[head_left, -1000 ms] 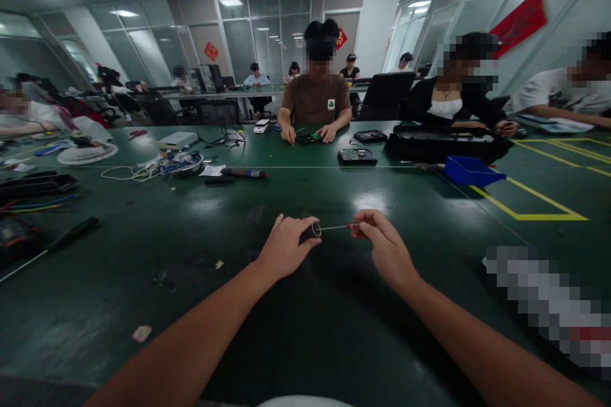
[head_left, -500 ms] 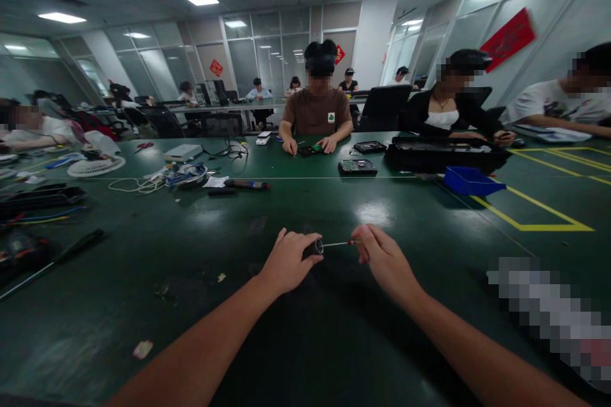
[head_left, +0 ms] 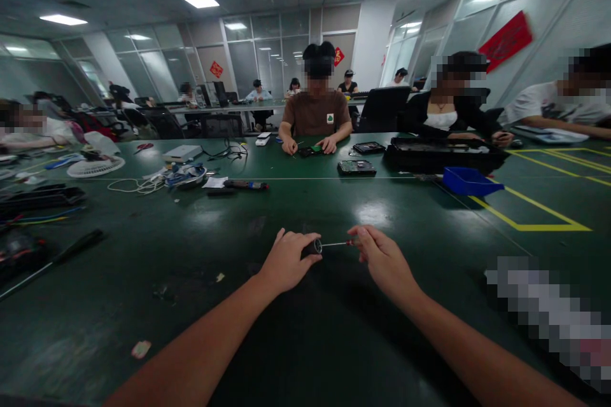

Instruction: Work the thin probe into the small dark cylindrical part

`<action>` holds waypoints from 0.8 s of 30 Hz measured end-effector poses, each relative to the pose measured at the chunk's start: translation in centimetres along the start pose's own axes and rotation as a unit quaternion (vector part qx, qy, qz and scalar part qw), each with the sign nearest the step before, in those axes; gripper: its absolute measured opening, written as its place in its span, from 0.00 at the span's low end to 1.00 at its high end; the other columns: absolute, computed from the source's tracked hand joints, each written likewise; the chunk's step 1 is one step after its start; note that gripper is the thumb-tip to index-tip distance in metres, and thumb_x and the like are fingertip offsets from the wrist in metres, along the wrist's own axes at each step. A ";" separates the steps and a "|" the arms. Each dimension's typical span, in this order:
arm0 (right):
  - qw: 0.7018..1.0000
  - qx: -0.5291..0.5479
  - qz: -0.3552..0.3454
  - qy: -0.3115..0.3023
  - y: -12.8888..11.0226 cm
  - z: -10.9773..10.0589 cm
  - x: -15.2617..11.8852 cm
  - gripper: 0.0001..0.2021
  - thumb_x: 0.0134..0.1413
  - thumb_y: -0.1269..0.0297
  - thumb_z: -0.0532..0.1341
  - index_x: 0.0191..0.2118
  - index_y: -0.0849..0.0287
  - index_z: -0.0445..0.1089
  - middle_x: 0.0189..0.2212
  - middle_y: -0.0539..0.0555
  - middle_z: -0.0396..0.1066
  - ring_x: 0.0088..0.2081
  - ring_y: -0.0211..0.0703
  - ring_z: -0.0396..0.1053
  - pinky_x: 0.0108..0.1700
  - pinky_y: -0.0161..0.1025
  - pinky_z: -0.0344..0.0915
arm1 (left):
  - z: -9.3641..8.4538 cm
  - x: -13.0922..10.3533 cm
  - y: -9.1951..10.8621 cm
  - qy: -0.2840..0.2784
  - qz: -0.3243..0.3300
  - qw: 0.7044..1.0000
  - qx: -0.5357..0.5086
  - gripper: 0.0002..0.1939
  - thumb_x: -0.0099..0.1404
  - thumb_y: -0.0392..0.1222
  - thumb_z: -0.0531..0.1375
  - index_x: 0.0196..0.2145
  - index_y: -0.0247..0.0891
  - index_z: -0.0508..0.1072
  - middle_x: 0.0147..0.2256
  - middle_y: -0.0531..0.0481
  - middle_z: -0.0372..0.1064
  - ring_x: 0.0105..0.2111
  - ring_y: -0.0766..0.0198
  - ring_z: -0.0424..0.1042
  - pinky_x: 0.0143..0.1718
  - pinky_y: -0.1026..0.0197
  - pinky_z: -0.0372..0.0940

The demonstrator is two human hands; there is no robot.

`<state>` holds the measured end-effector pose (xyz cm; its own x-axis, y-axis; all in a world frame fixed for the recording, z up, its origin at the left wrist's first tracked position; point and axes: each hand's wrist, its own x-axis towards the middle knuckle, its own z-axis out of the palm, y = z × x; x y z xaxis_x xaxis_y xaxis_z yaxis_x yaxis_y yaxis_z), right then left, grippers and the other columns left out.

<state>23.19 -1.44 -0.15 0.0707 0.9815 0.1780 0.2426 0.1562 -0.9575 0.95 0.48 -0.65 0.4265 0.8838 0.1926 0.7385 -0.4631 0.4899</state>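
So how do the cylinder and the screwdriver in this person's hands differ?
The cylinder is dark and stubby; the screwdriver shows a thin, bright shaft. The left hand grips the cylinder, the right hand the screwdriver. The cylinder's rimmed end faces right; the screwdriver's shaft points left.

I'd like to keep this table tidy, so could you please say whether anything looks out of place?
A pale scrap and a smaller scrap lie loose on the table, left of the left hand, like stray litter. Nothing seems odd about the black cylinder that hand holds or the screwdriver in the right hand.
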 end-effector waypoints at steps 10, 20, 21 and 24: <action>0.988 0.153 0.013 0.024 0.0 0.5 0.0 0.17 0.54 0.46 0.66 0.39 0.56 0.74 0.30 0.52 0.73 0.33 0.45 0.71 0.42 0.46 0.70 | 0.2 -0.1 -0.3 0.011 -0.009 1.000 -0.010 0.22 0.69 0.48 0.61 0.59 0.47 0.69 0.50 0.48 0.74 0.53 0.52 0.70 0.66 0.33 0.45; 0.917 0.332 0.217 0.045 0.5 -0.4 1.4 0.11 0.56 0.57 0.65 0.27 0.57 0.71 0.21 0.49 0.66 0.23 0.39 0.63 0.31 0.42 0.70 | -1.2 0.4 0.5 0.013 0.085 0.991 0.106 0.19 0.71 0.40 0.59 0.58 0.48 0.71 0.49 0.48 0.73 0.54 0.53 0.67 0.67 0.29 0.37; 0.925 0.317 0.199 0.063 0.6 -0.4 1.4 0.11 0.56 0.57 0.65 0.28 0.57 0.71 0.21 0.50 0.67 0.23 0.40 0.64 0.31 0.41 0.69 | -1.2 0.4 0.3 0.003 0.076 0.991 0.110 0.19 0.71 0.40 0.59 0.58 0.47 0.70 0.49 0.48 0.74 0.54 0.52 0.67 0.66 0.27 0.37; 0.948 0.271 0.139 0.087 0.7 -0.1 1.4 0.12 0.52 0.53 0.68 0.30 0.57 0.72 0.24 0.51 0.70 0.27 0.42 0.67 0.31 0.41 0.70 | -1.1 0.4 -0.1 -0.009 0.056 0.993 0.105 0.20 0.70 0.43 0.60 0.59 0.48 0.69 0.50 0.48 0.73 0.54 0.51 0.68 0.66 0.27 0.37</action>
<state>23.60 0.00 -0.58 0.2292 0.9673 -0.1089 -0.3390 -0.0256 -0.9404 0.46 0.94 0.35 0.5209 0.8250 0.2192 0.7774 -0.5645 0.2774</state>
